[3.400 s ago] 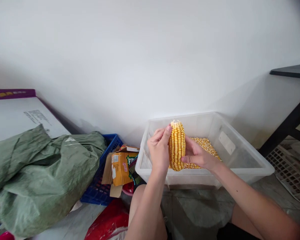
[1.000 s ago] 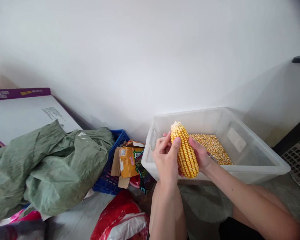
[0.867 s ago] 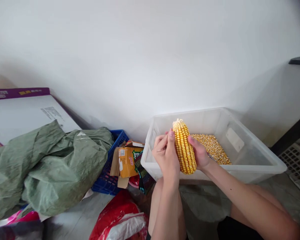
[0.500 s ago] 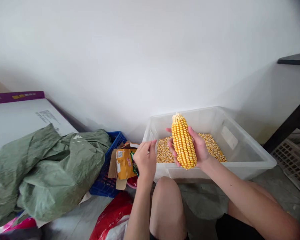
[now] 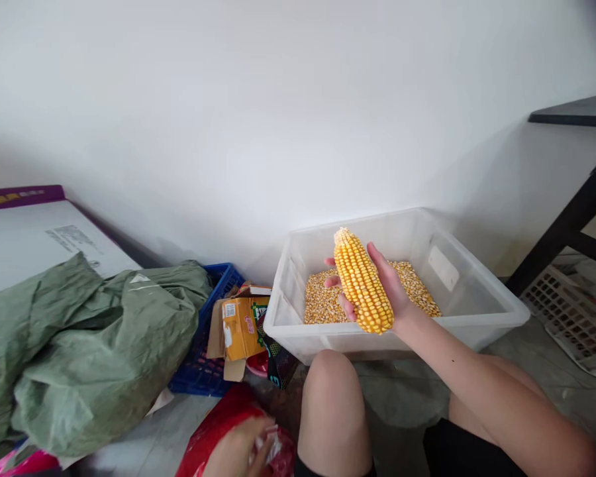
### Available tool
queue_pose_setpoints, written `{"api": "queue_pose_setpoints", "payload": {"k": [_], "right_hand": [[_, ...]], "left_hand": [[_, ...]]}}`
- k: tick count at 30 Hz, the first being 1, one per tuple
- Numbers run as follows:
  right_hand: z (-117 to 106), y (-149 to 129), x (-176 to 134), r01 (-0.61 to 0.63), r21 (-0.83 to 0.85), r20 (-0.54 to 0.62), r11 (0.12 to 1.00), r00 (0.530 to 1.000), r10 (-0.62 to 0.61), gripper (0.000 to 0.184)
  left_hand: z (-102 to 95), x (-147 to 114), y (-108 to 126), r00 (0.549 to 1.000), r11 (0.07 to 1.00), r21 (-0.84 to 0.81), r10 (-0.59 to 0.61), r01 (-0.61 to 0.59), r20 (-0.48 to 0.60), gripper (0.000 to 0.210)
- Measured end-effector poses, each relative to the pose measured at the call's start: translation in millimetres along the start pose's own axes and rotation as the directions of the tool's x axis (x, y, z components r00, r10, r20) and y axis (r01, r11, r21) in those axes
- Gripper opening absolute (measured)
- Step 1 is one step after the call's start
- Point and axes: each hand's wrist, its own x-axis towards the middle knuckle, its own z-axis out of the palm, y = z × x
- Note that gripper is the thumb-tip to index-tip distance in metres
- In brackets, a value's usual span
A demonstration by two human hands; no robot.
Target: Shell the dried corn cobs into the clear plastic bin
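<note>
A yellow ear of corn [image 5: 362, 281], full of kernels, lies tilted across the palm of my right hand [image 5: 395, 288]. The thumb and fingers are around its sides, and its pale narrow end points up and away. Beneath it stands a translucent plastic bin [image 5: 477, 321] with loose corn kernels [image 5: 322, 298] spread over its bottom. My left hand [image 5: 246, 444] is low at the front, over a red plastic bag [image 5: 213, 424]. That hand is blurred by motion, so I cannot make out whether its fingers hold anything.
Left of the bin, a blue crate [image 5: 198, 371] holds an orange carton [image 5: 241, 329]. A green cloth or tarp [image 5: 109, 351] lies beside it, before a white and purple box [image 5: 20, 245]. On the right are a dark-legged table [image 5: 576, 215] and a pale slatted basket [image 5: 571, 311].
My left hand has dropped from beside the ear of corn down to the red bag. The right hand still holds the ear, tipped slightly more to the left. The view has shifted a little rightward.
</note>
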Motion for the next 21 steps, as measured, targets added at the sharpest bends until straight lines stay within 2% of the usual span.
{"api": "queue_pose_setpoints", "payload": {"k": [2,4,6,9,11,13,17,19,21], "right_hand": [[2,2,0,-0.021,0.007,0.023,1.000,1.000,0.021,0.072],[5,4,-1,-0.037,0.005,0.037,0.999,0.999,0.036,0.073],[9,6,-1,-0.049,-0.014,0.055,0.999,0.997,0.049,0.076],[14,6,-3,-0.068,-0.057,0.085,0.996,0.994,0.072,0.081],[16,4,-6,-0.082,-0.089,0.091,0.993,0.992,0.090,0.084],[17,0,-9,-0.107,-0.132,0.087,0.985,0.989,0.119,0.087],[14,-9,-14,-0.188,-0.255,0.030,0.948,0.979,0.202,0.098],[13,-11,-16,-0.209,-0.299,-0.004,0.931,0.976,0.218,0.103],[12,-12,-17,-0.215,-0.329,-0.028,0.920,0.976,0.218,0.106]], "left_hand": [[-5.8,21,10,0.999,0.995,-0.100,0.027,-0.028,-0.020,0.023],[-12.5,49,33,0.993,0.957,-0.279,0.047,-0.075,-0.106,0.028],[-18.4,78,63,0.981,0.867,-0.478,0.052,-0.138,-0.189,0.036],[-23.5,109,104,0.975,0.673,-0.707,0.112,-0.217,-0.192,0.040],[-25.1,117,121,0.960,0.622,-0.734,0.130,-0.274,-0.248,0.038],[-26.6,118,128,0.951,0.624,-0.721,0.145,-0.301,-0.272,0.035],[-30.4,115,133,0.964,0.637,-0.727,0.224,-0.256,-0.143,0.035],[-31.3,116,137,0.948,0.662,-0.697,0.306,-0.275,-0.084,0.032],[-30.8,118,141,0.924,0.695,-0.637,0.375,-0.333,-0.074,0.026]]}}
